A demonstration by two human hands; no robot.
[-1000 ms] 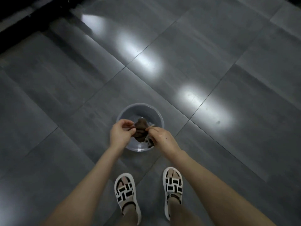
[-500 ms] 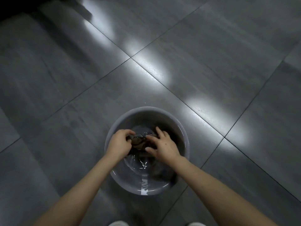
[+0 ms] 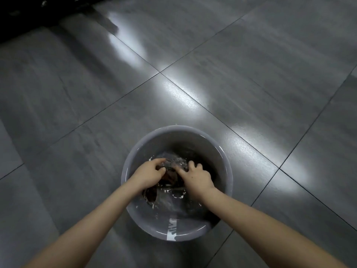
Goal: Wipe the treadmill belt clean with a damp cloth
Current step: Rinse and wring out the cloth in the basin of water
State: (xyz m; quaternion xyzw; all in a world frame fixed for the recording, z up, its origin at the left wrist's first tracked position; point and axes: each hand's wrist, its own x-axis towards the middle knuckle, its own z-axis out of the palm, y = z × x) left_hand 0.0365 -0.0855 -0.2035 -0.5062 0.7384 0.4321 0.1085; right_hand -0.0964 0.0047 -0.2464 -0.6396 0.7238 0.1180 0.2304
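A grey plastic basin (image 3: 222, 157) with water in it stands on the tiled floor right below me. A dark brown cloth (image 3: 170, 176) lies in the water, mostly sunk and partly hidden by my hands. My left hand (image 3: 149, 174) grips the cloth with curled fingers at its left side. My right hand (image 3: 196, 177) holds the cloth's right side, fingers bent down into the water. Splashes ring both hands. The treadmill belt is not clearly in view.
Glossy grey floor tiles (image 3: 212, 74) with bright light reflections spread all around the basin. A dark black object (image 3: 23, 14) runs along the top left corner.
I have bent lower, so the basin looks much larger and my feet have left the view. Both hands have pushed the cloth from above the basin down into the water.
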